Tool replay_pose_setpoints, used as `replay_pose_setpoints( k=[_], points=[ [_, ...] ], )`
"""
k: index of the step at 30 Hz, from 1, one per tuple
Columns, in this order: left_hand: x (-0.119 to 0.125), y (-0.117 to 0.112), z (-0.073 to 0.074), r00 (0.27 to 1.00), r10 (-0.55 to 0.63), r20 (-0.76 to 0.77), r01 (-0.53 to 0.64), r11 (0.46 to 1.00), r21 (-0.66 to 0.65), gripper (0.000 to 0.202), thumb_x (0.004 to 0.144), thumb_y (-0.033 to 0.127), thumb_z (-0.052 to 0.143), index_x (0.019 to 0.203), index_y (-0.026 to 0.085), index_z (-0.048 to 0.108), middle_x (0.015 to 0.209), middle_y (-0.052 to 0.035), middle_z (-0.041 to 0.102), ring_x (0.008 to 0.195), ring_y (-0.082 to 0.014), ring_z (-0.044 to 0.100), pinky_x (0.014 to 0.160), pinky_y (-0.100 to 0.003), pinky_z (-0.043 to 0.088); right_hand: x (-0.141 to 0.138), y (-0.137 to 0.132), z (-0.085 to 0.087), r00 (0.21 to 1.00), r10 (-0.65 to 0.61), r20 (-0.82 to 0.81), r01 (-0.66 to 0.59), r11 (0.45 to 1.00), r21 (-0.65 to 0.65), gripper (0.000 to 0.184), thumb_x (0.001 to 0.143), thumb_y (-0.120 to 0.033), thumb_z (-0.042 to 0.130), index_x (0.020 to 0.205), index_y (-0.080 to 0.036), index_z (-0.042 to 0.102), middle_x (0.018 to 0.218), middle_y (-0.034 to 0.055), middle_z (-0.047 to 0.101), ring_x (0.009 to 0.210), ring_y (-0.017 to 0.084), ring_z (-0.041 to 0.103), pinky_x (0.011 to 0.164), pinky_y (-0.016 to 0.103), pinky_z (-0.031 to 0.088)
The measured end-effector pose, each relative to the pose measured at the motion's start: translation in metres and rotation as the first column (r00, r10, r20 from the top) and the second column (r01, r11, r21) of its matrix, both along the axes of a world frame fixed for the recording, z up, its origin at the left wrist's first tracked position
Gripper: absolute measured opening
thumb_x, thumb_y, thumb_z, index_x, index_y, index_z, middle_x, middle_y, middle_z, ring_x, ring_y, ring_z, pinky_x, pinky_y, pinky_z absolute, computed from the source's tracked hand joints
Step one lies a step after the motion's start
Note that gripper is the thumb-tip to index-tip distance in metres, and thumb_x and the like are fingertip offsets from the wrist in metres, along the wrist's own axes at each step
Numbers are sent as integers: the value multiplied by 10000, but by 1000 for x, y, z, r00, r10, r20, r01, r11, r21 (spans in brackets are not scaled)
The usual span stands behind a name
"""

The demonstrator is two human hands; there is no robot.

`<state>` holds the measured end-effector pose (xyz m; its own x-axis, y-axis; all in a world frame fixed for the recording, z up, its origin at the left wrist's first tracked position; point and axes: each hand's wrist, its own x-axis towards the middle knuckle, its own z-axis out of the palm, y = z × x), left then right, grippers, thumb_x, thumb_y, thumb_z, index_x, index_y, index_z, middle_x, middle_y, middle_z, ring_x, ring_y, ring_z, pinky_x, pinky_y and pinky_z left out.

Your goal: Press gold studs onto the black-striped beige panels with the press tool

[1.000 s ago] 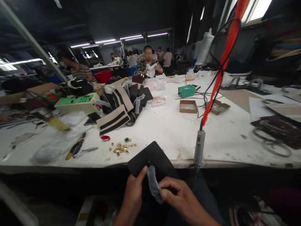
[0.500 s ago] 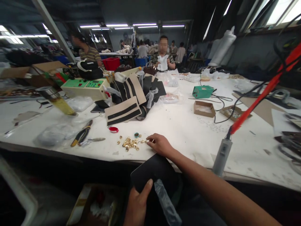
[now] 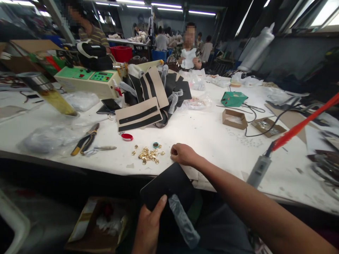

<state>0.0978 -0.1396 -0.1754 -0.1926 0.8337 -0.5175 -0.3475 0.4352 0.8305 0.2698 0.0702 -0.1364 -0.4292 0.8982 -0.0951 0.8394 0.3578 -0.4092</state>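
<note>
My left hand (image 3: 148, 227) is low at the bottom of the view, shut on a black leather panel (image 3: 166, 185) held over my lap. A strip of translucent grey plastic wrap (image 3: 183, 221) lies along the panel beside my thumb. My right hand (image 3: 183, 154) rests on the white worktable (image 3: 212, 141) with its fingers curled, just right of a small heap of gold metal fittings (image 3: 148, 155). I see nothing clearly between those fingers, though they hide their own inner side.
Behind the fittings lie pliers with yellow-black handles (image 3: 85, 144), a red tape roll (image 3: 127, 137) and stacked black-and-beige panels (image 3: 139, 114). A green-topped machine (image 3: 87, 78) stands at the left. An orange-corded hand tool (image 3: 259, 171) lies right. A cardboard box (image 3: 97, 224) sits below the table edge. Co-workers sit beyond.
My right hand has left the plastic strip and gone out onto the table beside the gold fittings, and its fingers have curled. The view has swung, and the black panel stays in my left hand.
</note>
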Motion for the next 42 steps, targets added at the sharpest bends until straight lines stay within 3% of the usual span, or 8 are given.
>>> replay_pose_setpoints(
  k=[6, 10, 20, 33, 35, 39, 40, 42],
  points=[
    [8, 9, 3, 999, 37, 31, -38, 999, 15, 560, 779, 463, 895, 1254, 196, 768, 1263, -80, 793, 1280, -317, 689, 1182, -433, 481, 21, -5, 15, 987, 114, 116, -112, 993, -22, 209, 884, -165, 637, 1032, -240, 764, 1052, 69, 730, 853, 205, 638, 673, 293, 356],
    [16, 12, 11, 995, 71, 66, -73, 997, 31, 579, 762, 419, 915, 1277, 202, 761, 1262, -76, 794, 1265, -304, 700, 1150, -415, 516, 37, -10, 21, 980, 143, 136, -142, 990, -19, 144, 908, -191, 638, 971, -217, 765, 1080, 93, 722, 848, 215, 635, 684, 302, 356],
    [27, 11, 23, 995, 102, 7, -102, 994, 30, 548, 772, 400, 911, 1265, 215, 762, 1276, -61, 789, 1340, -303, 651, 1233, -450, 436, 90, -27, 15, 1000, 3, -4, -3, 1000, -15, 121, 854, -147, 686, 898, -208, 780, 994, 46, 766, 836, 181, 649, 689, 268, 400],
    [44, 9, 40, 994, 87, -69, -83, 995, 61, 512, 754, 406, 917, 1211, 214, 790, 1260, -67, 795, 1283, -314, 689, 1199, -457, 473, 109, -38, 5, 974, -100, -203, 99, 995, -15, 146, 896, -152, 688, 954, -201, 813, 1017, 62, 796, 900, 197, 694, 785, 281, 480],
    [44, 7, 39, 992, 93, -86, -86, 993, 79, 522, 754, 425, 917, 1216, 218, 790, 1280, -66, 787, 1284, -313, 688, 1189, -447, 482, 110, -51, 11, 918, -182, -353, 173, 983, -58, 154, 932, -222, 662, 987, -186, 801, 968, 56, 794, 847, 184, 699, 768, 282, 504],
    [46, 5, 41, 983, 72, -166, -55, 993, 102, 530, 763, 482, 900, 1203, 202, 800, 1271, -79, 789, 1239, -327, 712, 1144, -441, 519, 108, -102, 37, 589, -356, -726, 281, 932, -230, 265, 902, -422, 739, 976, -171, 783, 842, 31, 770, 751, 179, 695, 702, 291, 539],
    [48, 5, 43, 979, 54, -199, -31, 993, 114, 537, 767, 494, 893, 1202, 192, 801, 1258, -85, 794, 1222, -332, 720, 1127, -439, 532, 105, -117, 44, 554, -343, -759, 274, 936, -223, 259, 895, -429, 757, 959, -180, 784, 853, 31, 775, 771, 181, 701, 713, 293, 543],
    [53, 5, 51, 963, -1, -270, 41, 989, 141, 539, 781, 511, 877, 1192, 171, 805, 1217, -94, 807, 1180, -341, 737, 1079, -425, 562, 96, -144, 54, 566, -272, -779, 243, 957, -157, 189, 910, -389, 766, 928, -202, 787, 889, 30, 784, 823, 183, 712, 760, 299, 546]
  ],
)
